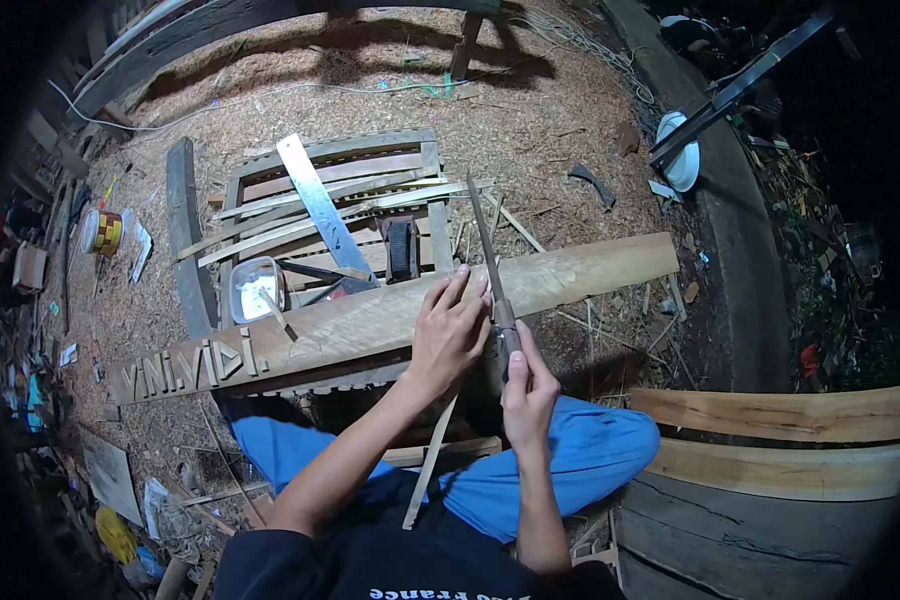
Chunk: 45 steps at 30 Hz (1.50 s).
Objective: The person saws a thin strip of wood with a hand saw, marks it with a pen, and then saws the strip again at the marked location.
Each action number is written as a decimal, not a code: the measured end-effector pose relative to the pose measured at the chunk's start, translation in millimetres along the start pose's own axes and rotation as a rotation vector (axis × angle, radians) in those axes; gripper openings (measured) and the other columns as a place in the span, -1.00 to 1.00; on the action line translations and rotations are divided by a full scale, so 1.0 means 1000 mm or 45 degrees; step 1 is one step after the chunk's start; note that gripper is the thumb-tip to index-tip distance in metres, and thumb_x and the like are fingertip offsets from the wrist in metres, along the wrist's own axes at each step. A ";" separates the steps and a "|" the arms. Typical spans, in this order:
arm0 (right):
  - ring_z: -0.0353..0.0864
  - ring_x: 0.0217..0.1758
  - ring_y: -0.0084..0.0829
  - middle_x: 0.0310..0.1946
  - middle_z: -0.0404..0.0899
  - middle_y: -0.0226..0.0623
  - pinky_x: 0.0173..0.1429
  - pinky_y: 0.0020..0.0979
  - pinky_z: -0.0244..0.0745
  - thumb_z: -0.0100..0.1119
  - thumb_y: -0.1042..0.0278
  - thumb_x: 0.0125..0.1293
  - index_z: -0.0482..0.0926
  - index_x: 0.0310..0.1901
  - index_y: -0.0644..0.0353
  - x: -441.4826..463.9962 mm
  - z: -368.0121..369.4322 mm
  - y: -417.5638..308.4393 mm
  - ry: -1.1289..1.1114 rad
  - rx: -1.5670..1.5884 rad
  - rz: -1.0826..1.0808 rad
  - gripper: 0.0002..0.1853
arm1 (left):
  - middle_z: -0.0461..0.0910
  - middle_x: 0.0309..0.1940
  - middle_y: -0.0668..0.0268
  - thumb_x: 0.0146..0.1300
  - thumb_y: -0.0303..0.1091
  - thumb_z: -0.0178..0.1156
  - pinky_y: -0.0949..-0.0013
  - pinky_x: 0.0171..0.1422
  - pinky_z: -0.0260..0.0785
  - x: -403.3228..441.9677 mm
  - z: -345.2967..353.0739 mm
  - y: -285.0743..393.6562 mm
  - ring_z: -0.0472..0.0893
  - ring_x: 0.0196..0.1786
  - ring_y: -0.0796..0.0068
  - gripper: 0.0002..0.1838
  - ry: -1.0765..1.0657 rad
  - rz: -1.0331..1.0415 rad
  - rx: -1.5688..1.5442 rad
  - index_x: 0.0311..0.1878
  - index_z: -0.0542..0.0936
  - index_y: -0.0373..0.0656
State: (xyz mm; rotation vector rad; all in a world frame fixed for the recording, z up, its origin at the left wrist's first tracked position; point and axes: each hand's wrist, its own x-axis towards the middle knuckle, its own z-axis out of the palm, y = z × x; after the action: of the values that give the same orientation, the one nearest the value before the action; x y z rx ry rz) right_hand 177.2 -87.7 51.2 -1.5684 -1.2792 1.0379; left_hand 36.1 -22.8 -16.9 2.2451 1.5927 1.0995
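Observation:
In my right hand [528, 385] is the handle of a long, narrow-bladed knife [486, 235], its blade pointing away from me across the plank. My left hand [450, 330] is bent over the plank, right beside the knife's handle end. A thin wooden strip [430, 465] runs from my lap up under the left fingers, where the hold is partly hidden. The long wooden plank [580, 270] lies crosswise before me. Raised letters [190, 370] made of strips, reading "VINI.VIDI.", stand at its left end.
Behind the plank, a slatted wooden frame [430, 150] carries loose strips, a metal ruler [315, 195] and a dark block [401, 248]. A clear plastic tub [257, 288] holds a stick. Boards [780, 413] lie at right. A striped bucket [103, 231] stands left on wood shavings.

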 end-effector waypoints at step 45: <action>0.34 -0.44 -0.74 -0.18 0.70 -0.42 -0.39 -0.56 0.30 0.03 0.29 0.63 0.52 0.45 0.25 -0.017 -0.024 0.021 0.017 -0.131 -0.203 -0.54 | 0.63 0.31 0.13 0.27 -0.38 0.35 0.02 0.54 0.27 0.000 0.004 0.004 0.49 0.49 0.07 -0.57 0.112 -0.027 -0.042 0.21 0.66 -0.22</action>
State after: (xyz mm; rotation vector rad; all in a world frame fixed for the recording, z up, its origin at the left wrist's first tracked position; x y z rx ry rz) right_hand 203.3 -109.6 40.2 -1.5187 -1.4433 0.8726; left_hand 41.4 -23.7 -17.6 2.1821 1.6157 1.2257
